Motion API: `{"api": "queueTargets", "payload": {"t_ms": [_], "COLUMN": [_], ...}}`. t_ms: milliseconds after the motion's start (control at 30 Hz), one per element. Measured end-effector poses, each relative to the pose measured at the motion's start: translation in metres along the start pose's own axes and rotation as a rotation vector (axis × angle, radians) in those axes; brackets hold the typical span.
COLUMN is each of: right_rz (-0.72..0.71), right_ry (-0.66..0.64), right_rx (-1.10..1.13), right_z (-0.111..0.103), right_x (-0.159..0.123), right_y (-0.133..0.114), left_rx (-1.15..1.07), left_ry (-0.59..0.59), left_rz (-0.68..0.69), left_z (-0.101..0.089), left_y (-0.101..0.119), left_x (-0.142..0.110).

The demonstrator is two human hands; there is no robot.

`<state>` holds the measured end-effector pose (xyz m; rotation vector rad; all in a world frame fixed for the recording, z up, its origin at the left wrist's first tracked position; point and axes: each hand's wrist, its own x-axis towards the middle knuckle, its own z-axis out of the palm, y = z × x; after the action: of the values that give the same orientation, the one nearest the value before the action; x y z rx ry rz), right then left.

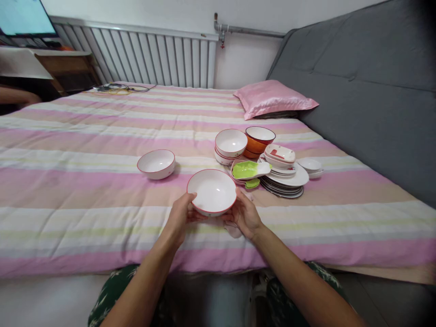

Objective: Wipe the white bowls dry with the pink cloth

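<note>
A white bowl with a red rim (213, 193) is held between my two hands over the near part of the bed. My left hand (181, 213) grips its left side, thumb on the rim and fingers under it. On the right side, my right hand (244, 212) holds the same bowl with its fingers beneath. Partly under my right hand lies a pale cloth (233, 230). A similar bowl (156, 164) sits alone to the left. Behind the held bowl are stacked white bowls (231, 143) and, just right of it, green leaf-shaped dishes (245, 170).
Orange bowls (257, 144) stand behind the stacked plates (289, 177), which carry small square dishes (281, 154). Small white dishes (310, 165) lie farther right. A pink pillow (272, 97) rests near the grey headboard (357, 77). Cables (126, 87) lie at the bed's far left.
</note>
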<state>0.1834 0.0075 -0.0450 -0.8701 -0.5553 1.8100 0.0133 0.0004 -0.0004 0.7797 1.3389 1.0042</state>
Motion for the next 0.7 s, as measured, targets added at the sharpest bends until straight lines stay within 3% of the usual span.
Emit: {"api": "queueTargets", "payload": {"t_ms": [700], "right_rz": [0.011], "right_ry": [-0.004], "right_rx": [-0.006], "right_z": [-0.0013], "right_x": [0.0006], "right_y": [-0.0001], "left_rx": [-0.015], "left_ry": [0.005], "left_rz": [0.0], "left_z": [-0.0011], "left_y": [-0.002], "left_x": [0.0008]}}
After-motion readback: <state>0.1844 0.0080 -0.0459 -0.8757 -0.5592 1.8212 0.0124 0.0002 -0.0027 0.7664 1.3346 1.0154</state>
